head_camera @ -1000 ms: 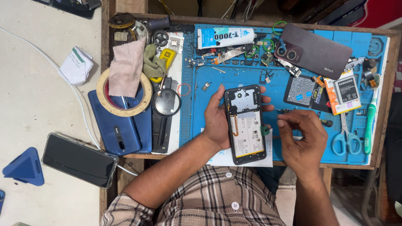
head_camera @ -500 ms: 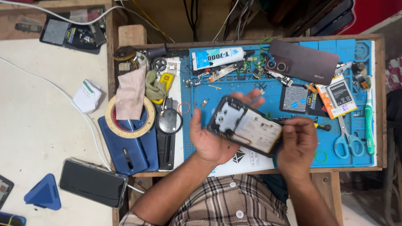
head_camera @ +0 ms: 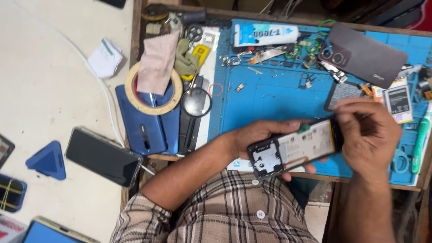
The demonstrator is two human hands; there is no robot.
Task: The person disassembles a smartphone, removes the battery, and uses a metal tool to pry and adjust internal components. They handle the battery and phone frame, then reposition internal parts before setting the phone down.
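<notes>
An opened phone (head_camera: 294, 147) with its back cover off lies sideways in my hands, its battery and circuit board showing. My left hand (head_camera: 256, 135) cradles it from underneath and behind. At the phone's right end, the fingers of my right hand (head_camera: 366, 130) are curled over its edge. Both hands hover above the near edge of a blue work mat (head_camera: 279, 96). A dark grey phone back cover (head_camera: 366, 56) lies on the mat at the far right.
A glue tube (head_camera: 265, 35), small parts, a loose battery (head_camera: 398, 103) and scissors (head_camera: 398, 159) sit on the mat. Left of it are a magnifier (head_camera: 196, 102), a tape roll (head_camera: 153, 90) with a pink cloth, blue phones (head_camera: 146, 128), a black phone (head_camera: 103, 156) and a blue triangular pick (head_camera: 47, 159).
The phone has turned from upright to lying sideways, and my hands have carried it lower, toward the mat's near edge. My right hand moved onto the phone's right end.
</notes>
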